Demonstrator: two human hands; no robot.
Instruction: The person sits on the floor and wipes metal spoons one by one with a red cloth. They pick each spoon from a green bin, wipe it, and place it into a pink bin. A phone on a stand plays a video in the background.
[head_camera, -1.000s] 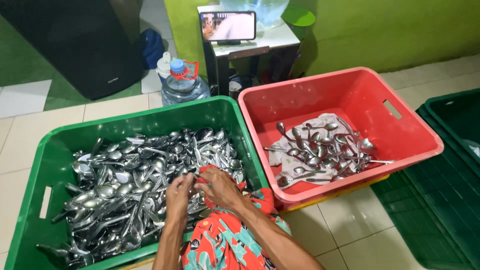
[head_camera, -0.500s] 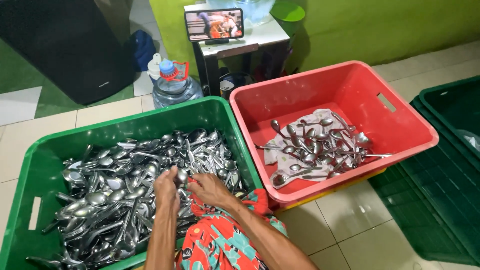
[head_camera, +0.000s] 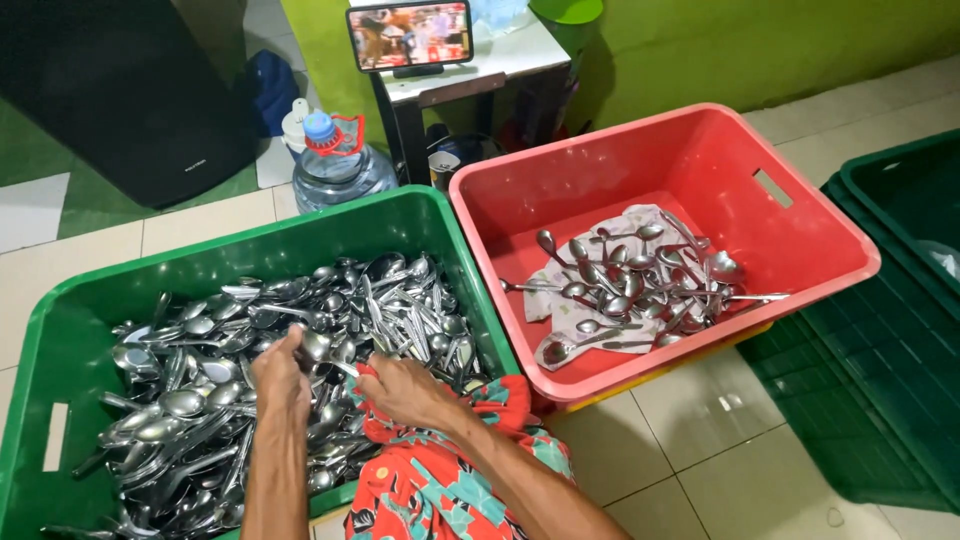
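The spoon (head_camera: 318, 347) sits bowl-up between both hands, just above the heap of cutlery (head_camera: 200, 390) filling the green crate (head_camera: 60, 330). It looks like thin polished steel: light, stiff and slick, so the narrow handle is the surer place to grip, since the rounded bowl would slide under fingers. The left hand (head_camera: 280, 378) is closed around the spoon near its bowl. The right hand (head_camera: 405, 392) pinches a patterned cloth (head_camera: 430, 480) against the handle end. Right of the green crate, a red crate (head_camera: 700, 150) holds fewer spoons (head_camera: 630, 285) lying on a pale rag (head_camera: 640, 225). Behind the green crate stands a water jug (head_camera: 335, 165).
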